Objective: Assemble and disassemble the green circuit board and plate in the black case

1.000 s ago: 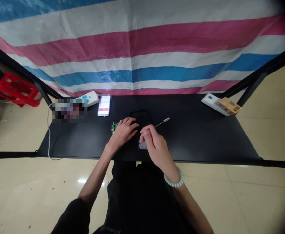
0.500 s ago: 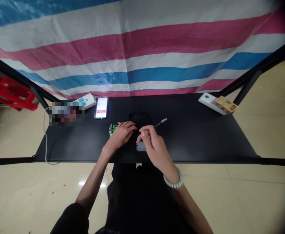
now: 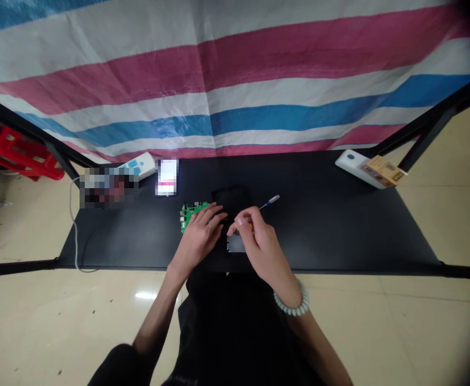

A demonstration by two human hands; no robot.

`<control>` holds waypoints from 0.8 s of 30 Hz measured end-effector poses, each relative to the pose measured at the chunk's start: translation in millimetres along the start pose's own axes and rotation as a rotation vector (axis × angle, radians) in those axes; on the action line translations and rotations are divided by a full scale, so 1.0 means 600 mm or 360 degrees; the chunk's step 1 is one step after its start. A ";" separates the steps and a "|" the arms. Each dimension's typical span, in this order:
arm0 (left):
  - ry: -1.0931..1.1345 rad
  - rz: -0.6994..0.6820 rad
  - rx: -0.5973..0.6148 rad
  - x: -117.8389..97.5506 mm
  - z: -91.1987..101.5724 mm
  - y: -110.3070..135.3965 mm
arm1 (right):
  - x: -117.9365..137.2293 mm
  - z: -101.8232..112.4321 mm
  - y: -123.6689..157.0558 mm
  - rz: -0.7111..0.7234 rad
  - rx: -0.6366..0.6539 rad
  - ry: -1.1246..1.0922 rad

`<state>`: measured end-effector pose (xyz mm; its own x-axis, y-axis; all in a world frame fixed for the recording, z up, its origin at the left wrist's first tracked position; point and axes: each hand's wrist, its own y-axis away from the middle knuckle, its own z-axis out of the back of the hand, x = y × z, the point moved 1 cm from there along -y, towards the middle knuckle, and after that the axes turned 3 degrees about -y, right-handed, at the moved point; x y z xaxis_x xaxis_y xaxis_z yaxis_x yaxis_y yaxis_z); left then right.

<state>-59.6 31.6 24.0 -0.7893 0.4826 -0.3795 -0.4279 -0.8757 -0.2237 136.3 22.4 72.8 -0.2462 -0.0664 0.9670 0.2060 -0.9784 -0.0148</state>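
My left hand (image 3: 203,231) lies with fingers stretched and a little apart over the right part of a green circuit board (image 3: 187,213). Its fingertips reach toward a dark, flat frame-like piece (image 3: 230,194) on the table. My right hand (image 3: 254,233) is closed, thumb and fingers pinched above a grey metal plate (image 3: 235,244). A bit of yellow (image 3: 251,227) shows between those fingers; what it belongs to is hidden. Just beyond the right hand lies a screwdriver (image 3: 273,200) with a blue and clear handle, its shaft pointing toward the knuckles.
A lit phone (image 3: 166,177) lies near the back, left of centre. Beside it are a white power strip (image 3: 144,163) and a blurred patch. At the back right, a small printed box (image 3: 385,170) rests on a white block (image 3: 353,163). A grey cable (image 3: 75,230) hangs over the left edge.
My left hand has drawn slightly back toward me with fingers more spread, showing more of the circuit board. My right hand stays closed over the plate. The whole view has shifted a little.
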 end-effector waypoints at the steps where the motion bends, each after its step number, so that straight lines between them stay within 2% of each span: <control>1: 0.0019 0.0043 -0.0057 -0.008 0.004 0.015 | 0.001 0.000 0.001 -0.0009 -0.0005 -0.0005; 4: 0.0128 0.0178 -0.0228 -0.029 0.002 0.066 | 0.003 -0.001 0.003 -0.0031 0.0002 -0.0025; 5: 0.0164 0.0186 -0.0232 -0.034 -0.005 0.083 | 0.004 -0.001 0.002 -0.0028 0.0008 -0.0022; 7: 0.0189 0.0127 -0.0178 -0.042 -0.025 0.110 | 0.005 0.000 -0.002 0.0025 0.0017 0.0010; 9: 0.0127 -0.0001 -0.0036 -0.046 -0.048 0.126 | 0.008 0.001 -0.008 0.0143 0.0021 0.0065; 11: 0.0055 -0.0066 0.0032 -0.043 -0.065 0.133 | 0.010 0.003 -0.015 0.0222 0.0048 0.0110; 13: 0.0027 -0.0059 0.0007 -0.037 -0.074 0.132 | 0.011 0.003 -0.022 0.0218 0.0113 0.0134; 20: 0.0064 -0.0077 -0.0082 -0.022 -0.084 0.120 | 0.011 -0.018 -0.043 0.0136 0.0332 -0.0012; 24: 0.0031 -0.0081 -0.0112 -0.022 -0.087 0.120 | 0.015 -0.032 -0.043 0.0093 0.0373 0.0057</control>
<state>-57.0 -36.9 -33.9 -0.7584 0.5273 -0.3832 -0.4346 -0.8472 -0.3055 110.6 43.4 77.2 -0.2598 -0.1325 0.9565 0.4340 -0.9009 -0.0069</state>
